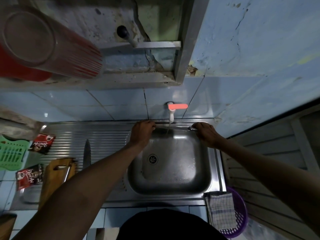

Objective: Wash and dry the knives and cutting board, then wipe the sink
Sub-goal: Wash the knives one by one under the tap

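Both hands at the far rim of the steel sink basin point(173, 186): left hand point(142, 131) pinching one end, right hand point(205, 131) gripping the other, of a long steel knife point(173, 128) under the white tap point(171, 116) (thin stream running). Second dark-bladed knife point(87, 154) and brown wooden cutting board point(55, 181) waiting on the ribbed drainboard's left side, apparently unwashed; drying and sink wiping ahead.

Pale blue glossy tiles point(107, 104) back the counter across the middle of the frame. Above, upper right, a blue painted wall point(259, 40) is cracked and flaking. A grey metal frame point(186, 40), perhaps a window's, runs down top centre. Lighting is dim.
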